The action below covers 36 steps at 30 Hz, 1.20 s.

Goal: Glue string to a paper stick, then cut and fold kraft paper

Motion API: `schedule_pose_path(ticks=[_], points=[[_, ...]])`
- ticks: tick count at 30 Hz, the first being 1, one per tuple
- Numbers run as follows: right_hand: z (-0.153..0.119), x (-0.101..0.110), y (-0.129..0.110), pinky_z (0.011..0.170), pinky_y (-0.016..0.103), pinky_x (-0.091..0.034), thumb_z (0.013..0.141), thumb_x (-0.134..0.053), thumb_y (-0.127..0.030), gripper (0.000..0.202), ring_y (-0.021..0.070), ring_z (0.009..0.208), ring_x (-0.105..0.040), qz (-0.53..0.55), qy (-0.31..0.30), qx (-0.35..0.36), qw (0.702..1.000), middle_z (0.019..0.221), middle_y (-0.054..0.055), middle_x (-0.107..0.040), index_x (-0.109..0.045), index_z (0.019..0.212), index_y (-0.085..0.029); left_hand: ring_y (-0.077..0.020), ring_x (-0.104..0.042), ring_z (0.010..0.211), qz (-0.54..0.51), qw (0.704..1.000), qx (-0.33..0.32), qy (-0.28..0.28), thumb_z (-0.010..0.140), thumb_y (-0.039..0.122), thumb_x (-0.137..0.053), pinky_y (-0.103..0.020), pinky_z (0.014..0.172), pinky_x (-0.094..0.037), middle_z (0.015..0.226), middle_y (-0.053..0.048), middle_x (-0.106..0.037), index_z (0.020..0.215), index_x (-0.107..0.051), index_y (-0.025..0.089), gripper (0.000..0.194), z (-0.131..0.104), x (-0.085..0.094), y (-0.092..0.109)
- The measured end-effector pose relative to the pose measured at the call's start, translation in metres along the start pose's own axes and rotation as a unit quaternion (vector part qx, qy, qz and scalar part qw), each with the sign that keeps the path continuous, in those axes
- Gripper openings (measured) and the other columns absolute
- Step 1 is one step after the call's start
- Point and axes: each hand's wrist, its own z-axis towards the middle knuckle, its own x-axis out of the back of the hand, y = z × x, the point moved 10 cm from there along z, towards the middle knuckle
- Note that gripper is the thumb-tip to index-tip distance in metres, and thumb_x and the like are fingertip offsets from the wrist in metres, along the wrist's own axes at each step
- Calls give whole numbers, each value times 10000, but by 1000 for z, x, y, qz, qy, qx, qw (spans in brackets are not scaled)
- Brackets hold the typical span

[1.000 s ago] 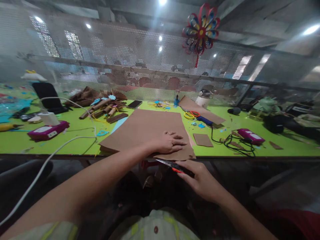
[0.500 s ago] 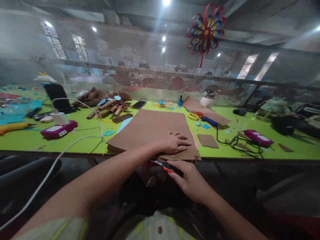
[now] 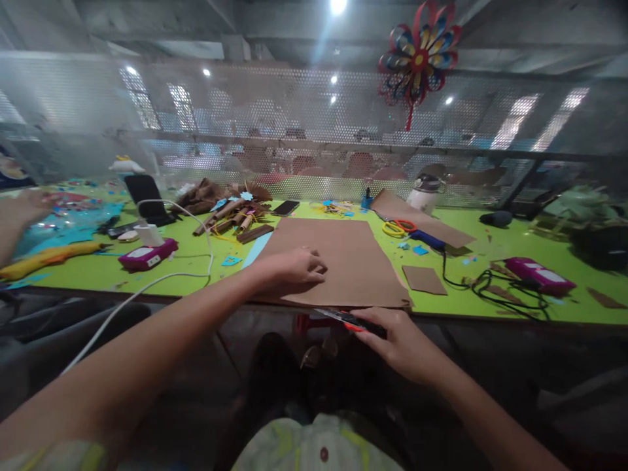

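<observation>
Left hand [image 3: 301, 267]: one, half open, fingers loosely curled, over the left half of a large brown paper sheet [image 3: 338, 258], nothing evident in its grasp; full contact with the paper hard to tell. Right hand [image 3: 400, 337]: one, closed around a black-and-red utility knife [image 3: 360, 323], blade out and pointing leftward, just beneath the sheet's near edge. Brown paper sheet: at the middle of the near edge of the green worktop [image 3: 505, 242], near right corner ragged; pale blue sheet [image 3: 255, 250] showing at its left side. To the right: small brown card piece [image 3: 424, 280], yellow-and-red-handled scissors [image 3: 403, 229], blue-handled tool [image 3: 426, 239] with black cord, purple power strip [image 3: 540, 275]. To the left: white cable [image 3: 210, 252] over the near edge, brown paper rolls [image 3: 228, 212] toward the far edge. Hazards, as judged: skid of the bare blade toward the left forearm, from heavy pressure or a sudden release along the near edge; drift or buckling of the sheet, from too light a hold by the curled fingers; ragged or crooked cut, from an unsupported margin; snag of the left arm on the cable, from a wide sweep leftward.
</observation>
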Motion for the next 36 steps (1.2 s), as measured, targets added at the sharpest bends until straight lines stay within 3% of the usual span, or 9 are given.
schedule_pose_path(ticks=[4,10,20,36], points=[[3,9,5,920,405,-493,849,-589,-255,315,261,1037,-651,10,-46,-5,999,1130,88,-712,-685,1146,-211,-241,-548,1085,2,1000,22,-4,907,471,-459,-334,951,-371,1188,-107,-624,1154,-662,212,412,-29,-4,-24],[2,13,4,928,413,-490,856,-586,-282,315,259,1051,-649,25,-56,-21,998,1141,89,-707,-687,1143,-204,-269,-482,1200,25,998,29,43,956,520,-332,-411,1035,-308,1322,-135,-546,1316,-550,223,515,-44,-19,-29],[-2,10,13,944,429,-488,845,-601,-360,327,268,1056,-646,83,-58,-39,994,1144,87,-708,-697,1115,-202,-286,-446,1244,20,998,57,17,929,581,-353,-452,1050,-302,1395,-125,-492,1353,-506,256,556,-46,-25,-33],[8,-3,3,965,430,-455,833,-619,-302,303,264,1063,-633,110,-56,-31,992,1127,83,-712,-705,1100,-188,-268,-400,1278,56,997,53,13,964,560,-219,-428,1037,-276,1443,-110,-434,1430,-375,271,570,-51,-32,-27]])
